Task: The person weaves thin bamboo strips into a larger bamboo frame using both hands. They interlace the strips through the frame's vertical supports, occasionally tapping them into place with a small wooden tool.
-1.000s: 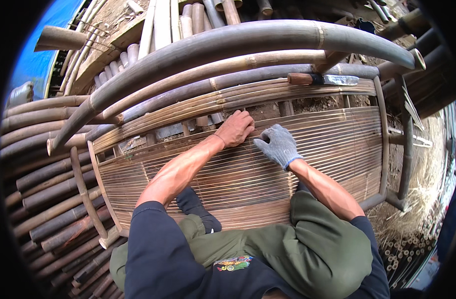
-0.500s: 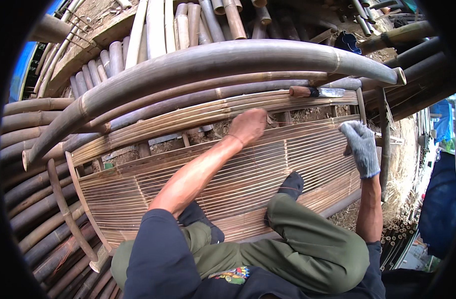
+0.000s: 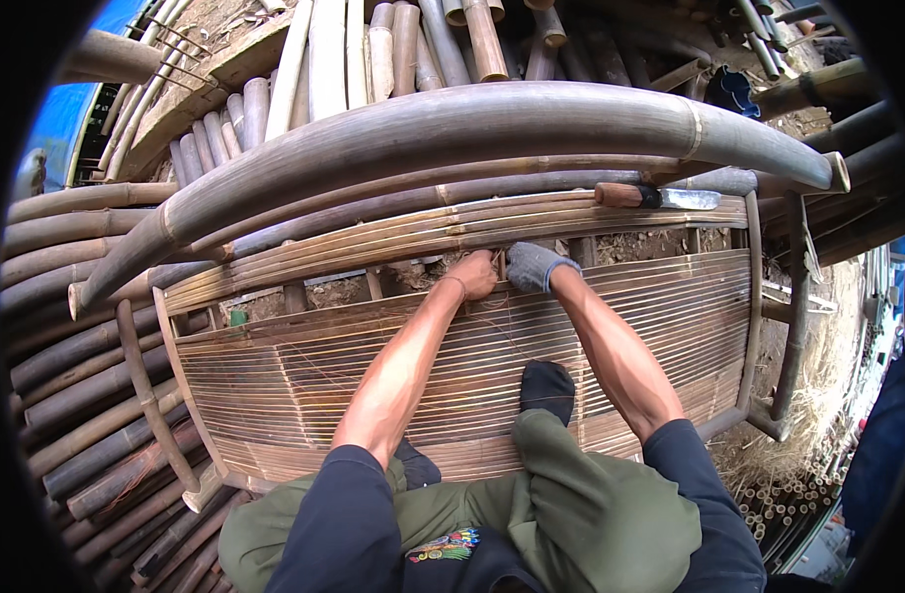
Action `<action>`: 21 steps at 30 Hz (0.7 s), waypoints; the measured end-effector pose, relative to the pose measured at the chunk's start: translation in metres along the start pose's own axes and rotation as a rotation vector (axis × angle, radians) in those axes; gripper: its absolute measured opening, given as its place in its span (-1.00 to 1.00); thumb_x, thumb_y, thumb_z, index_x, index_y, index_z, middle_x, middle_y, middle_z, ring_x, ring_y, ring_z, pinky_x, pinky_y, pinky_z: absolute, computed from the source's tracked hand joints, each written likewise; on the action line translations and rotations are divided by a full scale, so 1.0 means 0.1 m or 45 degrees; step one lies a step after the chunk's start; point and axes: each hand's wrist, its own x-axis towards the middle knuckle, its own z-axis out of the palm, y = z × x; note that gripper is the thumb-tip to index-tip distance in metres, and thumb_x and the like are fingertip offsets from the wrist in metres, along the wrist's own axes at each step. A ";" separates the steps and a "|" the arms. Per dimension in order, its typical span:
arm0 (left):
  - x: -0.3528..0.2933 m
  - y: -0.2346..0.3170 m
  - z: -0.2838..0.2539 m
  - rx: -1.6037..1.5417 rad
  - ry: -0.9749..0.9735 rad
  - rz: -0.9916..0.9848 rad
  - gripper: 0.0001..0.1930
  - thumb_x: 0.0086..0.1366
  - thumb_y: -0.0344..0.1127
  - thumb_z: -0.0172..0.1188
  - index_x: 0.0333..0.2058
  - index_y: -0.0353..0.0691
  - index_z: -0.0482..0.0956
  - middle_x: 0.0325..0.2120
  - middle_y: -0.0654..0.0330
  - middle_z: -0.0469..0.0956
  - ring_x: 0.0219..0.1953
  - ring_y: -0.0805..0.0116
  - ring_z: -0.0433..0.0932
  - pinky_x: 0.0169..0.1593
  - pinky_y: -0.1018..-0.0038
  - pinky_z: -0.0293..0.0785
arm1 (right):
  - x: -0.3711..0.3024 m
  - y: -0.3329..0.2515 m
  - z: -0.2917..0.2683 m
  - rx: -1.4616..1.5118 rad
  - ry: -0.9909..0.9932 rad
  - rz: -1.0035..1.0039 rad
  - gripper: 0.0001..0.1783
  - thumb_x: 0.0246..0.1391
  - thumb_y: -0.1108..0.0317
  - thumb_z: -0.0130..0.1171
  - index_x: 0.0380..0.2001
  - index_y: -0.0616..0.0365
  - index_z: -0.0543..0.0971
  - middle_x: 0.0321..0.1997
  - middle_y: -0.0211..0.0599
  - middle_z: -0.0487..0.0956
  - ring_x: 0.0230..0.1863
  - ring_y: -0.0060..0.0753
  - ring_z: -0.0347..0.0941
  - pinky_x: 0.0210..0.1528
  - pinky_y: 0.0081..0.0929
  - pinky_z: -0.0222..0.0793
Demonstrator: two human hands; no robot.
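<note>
A bamboo bench (image 3: 660, 341) with a seat of thin slats lies under me. At the far edge of its seat my bare left hand (image 3: 475, 275) is closed, its fingers pinched around a thin reddish cord. Close beside it on the right, my right hand (image 3: 534, 267) in a grey knitted glove is also closed at the cord. A short upright bamboo piece stands between the two hands. Loose loops of the thin cord (image 3: 512, 341) trail over the slats below them. Exactly how the cord runs between my fingertips is hidden.
A knife (image 3: 660, 197) with a wooden handle lies on the bench's back slats. A thick curved bamboo pole (image 3: 452, 124) arches beyond the hands. Stacked bamboo poles (image 3: 107, 415) fill the left side, and upright ones stand behind. My feet in dark socks (image 3: 547, 390) rest on the seat.
My gloved right hand has come from the seat's right end to the left hand, where a cord was stretched between them. The left hand has shifted slightly left and nearer.
</note>
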 end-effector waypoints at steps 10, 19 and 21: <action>-0.53 0.41 -1.03 -1.395 0.511 -1.000 -0.68 0.21 -0.13 0.31 -0.26 -0.31 0.70 -0.31 0.00 0.62 -0.27 0.15 0.62 -0.13 0.33 0.49 | -0.79 -0.72 -0.72 0.191 0.562 0.135 -0.82 0.07 0.30 0.14 -0.31 0.12 0.63 -0.20 -0.09 0.61 -0.13 0.00 0.52 -0.05 -0.14 0.41; -0.48 0.45 -0.96 -1.515 0.391 -0.797 -0.67 0.23 -0.06 0.27 -0.23 -0.22 0.71 -0.09 -0.01 0.56 -0.17 0.02 0.61 0.02 0.24 0.46 | -2.18 -0.96 -0.45 0.120 0.346 0.265 -0.77 0.13 0.19 0.19 -0.50 0.07 0.61 -0.36 -0.21 0.59 -0.30 -0.05 0.52 -0.22 -0.22 0.40; -0.52 0.46 -0.86 -1.247 0.551 -0.880 -0.64 0.29 -0.03 0.19 -0.16 -0.20 0.68 -0.01 -0.03 0.53 -0.11 -0.07 0.59 0.11 0.17 0.41 | -2.86 -1.00 -0.42 0.106 -0.088 0.429 -0.71 0.13 0.16 0.19 -0.57 0.09 0.60 -0.42 -0.13 0.58 -0.34 0.01 0.53 -0.29 -0.15 0.42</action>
